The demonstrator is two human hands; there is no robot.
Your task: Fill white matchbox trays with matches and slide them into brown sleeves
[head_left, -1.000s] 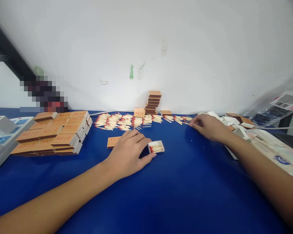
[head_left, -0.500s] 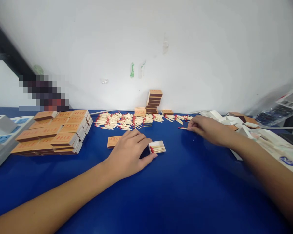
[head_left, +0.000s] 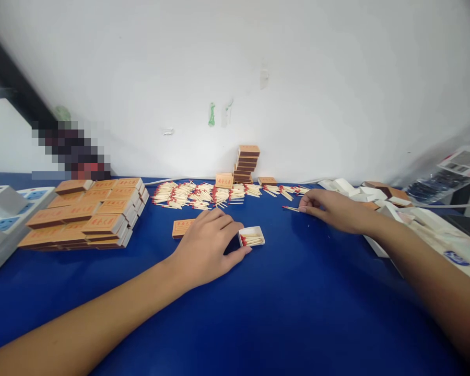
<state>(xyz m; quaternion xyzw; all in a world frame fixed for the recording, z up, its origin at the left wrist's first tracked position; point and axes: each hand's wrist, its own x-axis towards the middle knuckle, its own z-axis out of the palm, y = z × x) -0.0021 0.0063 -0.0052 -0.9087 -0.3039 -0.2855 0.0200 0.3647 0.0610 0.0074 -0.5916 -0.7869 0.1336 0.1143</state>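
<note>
My left hand (head_left: 207, 245) rests on the blue table (head_left: 282, 303), its thumb and fingers closed on the near end of a small white matchbox tray (head_left: 251, 236) that has several red-tipped matches in it. An orange matchbox sleeve (head_left: 181, 228) lies flat just behind that hand. My right hand (head_left: 331, 209) lies further right, fingers pinched on a single match (head_left: 291, 208) whose tip points left. A long scatter of loose matches (head_left: 203, 193) runs along the table's far side.
A large pile of orange matchboxes (head_left: 88, 211) lies at the left, beside a grey and white power strip (head_left: 2, 216). A small stack of matchboxes (head_left: 247, 163) stands against the white wall. White empty trays and packets (head_left: 379, 201) crowd the right edge.
My right hand drew back from the match pile towards me and to the left with one match pinched in its fingers. My left hand and the tray stayed put.
</note>
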